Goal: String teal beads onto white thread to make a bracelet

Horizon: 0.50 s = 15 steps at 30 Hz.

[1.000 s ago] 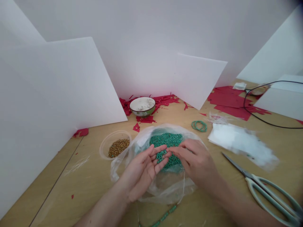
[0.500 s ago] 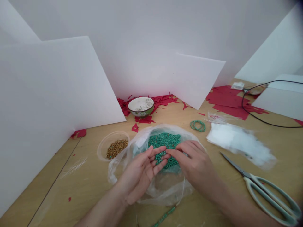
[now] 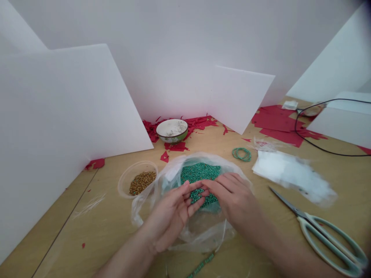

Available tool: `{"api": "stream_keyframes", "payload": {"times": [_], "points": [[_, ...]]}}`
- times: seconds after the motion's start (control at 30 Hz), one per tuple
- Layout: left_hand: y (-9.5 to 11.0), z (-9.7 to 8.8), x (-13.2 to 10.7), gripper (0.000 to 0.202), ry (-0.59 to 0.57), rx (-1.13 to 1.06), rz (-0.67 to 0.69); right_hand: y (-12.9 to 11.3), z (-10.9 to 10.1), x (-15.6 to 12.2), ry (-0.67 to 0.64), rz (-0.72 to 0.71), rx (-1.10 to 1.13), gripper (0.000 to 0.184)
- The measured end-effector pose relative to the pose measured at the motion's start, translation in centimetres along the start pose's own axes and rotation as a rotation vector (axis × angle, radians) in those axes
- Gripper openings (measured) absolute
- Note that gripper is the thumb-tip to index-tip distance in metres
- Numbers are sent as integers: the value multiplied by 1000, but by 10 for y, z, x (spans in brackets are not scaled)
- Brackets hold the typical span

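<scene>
Over a heap of small turquoise-green beads [image 3: 199, 173] my left hand [image 3: 171, 214] is cupped, its fingers curled toward my right hand [image 3: 233, 199]. Fingertips of the two hands nearly meet above the beads. Whether either hand holds beads is hidden by the fingers. The heap lies inside a clear plastic bag [image 3: 210, 235] whose sides are spread open on the table, and both hands are within its mouth. Below the bag, a short strand of green beads [image 3: 201, 265] lies on a thread.
A clear plastic tub of brown seeds [image 3: 136, 182] stands left of the bag. Behind are a green-rimmed bowl [image 3: 172, 131] and red paper scraps [image 3: 275, 121]. Right are green bead loops [image 3: 241, 154], white tissue [image 3: 292, 177], scissors [image 3: 324, 239] and a black cable [image 3: 324, 143].
My left hand has curled and turned inward, closer to my right hand. The whole scene has drifted slightly left in view.
</scene>
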State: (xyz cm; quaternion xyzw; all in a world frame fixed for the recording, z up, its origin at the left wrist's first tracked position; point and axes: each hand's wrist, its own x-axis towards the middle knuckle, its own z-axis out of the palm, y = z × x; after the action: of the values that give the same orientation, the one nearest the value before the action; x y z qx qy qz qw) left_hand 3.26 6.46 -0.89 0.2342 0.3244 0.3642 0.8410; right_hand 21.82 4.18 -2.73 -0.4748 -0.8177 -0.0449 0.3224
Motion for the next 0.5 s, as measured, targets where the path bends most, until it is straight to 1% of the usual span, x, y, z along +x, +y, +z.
{"api": "stream_keyframes", "payload": {"times": [0.13, 0.33, 0.5], "points": [[-1, -2, 0, 33, -16, 0, -10, 1, -1, 0, -12, 11, 73, 24], [1, -2, 0, 33, -10, 5, -24, 5, 2, -2, 11, -1, 91, 25], [2, -3, 3, 29, -10, 13, -25, 4, 1, -2, -47, -8, 80, 27]]}}
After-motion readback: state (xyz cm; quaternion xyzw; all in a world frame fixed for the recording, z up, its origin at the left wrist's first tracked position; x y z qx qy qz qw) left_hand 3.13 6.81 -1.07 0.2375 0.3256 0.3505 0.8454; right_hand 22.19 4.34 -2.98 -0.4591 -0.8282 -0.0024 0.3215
